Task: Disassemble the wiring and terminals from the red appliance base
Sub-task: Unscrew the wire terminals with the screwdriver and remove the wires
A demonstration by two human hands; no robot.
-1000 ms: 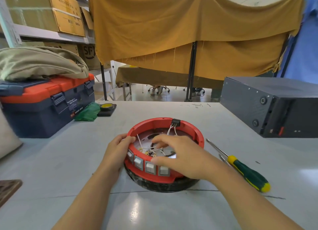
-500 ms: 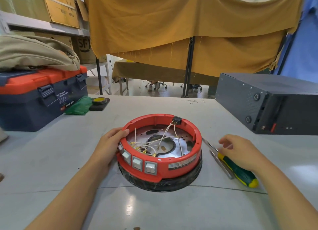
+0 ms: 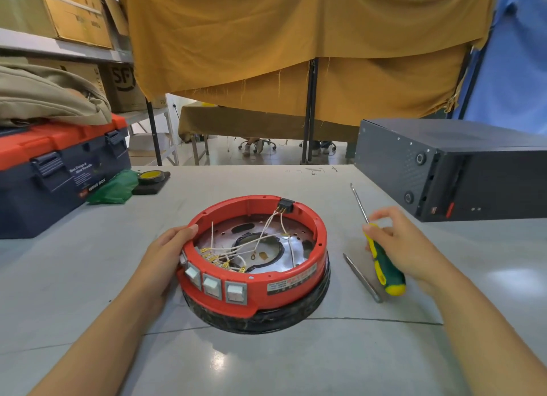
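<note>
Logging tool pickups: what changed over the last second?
The right hand left the wiring inside the red base, moved right and took hold of the green-and-yellow screwdriver, lifting it. The left hand stays gripping the base's rim; the second tool stays on the table.

- The label (image 3: 291, 278) on the base (image 3: 260, 295) was too small to read.
- The left hand (image 3: 165, 256) hid the base's left wall; its fingers lay out of sight behind the rim.
- The right hand (image 3: 399, 244), right of the base, covered the top of the screwdriver (image 3: 384, 265) handle.
- The toolbox (image 3: 59, 170), left of the base, was cut off by the picture's edge, its lid partly under a bag (image 3: 47, 93).
- The black case (image 3: 461, 164), right of the base, ran off the edge.
- The terminals (image 3: 219, 258) inside the base were too small to count.
</note>
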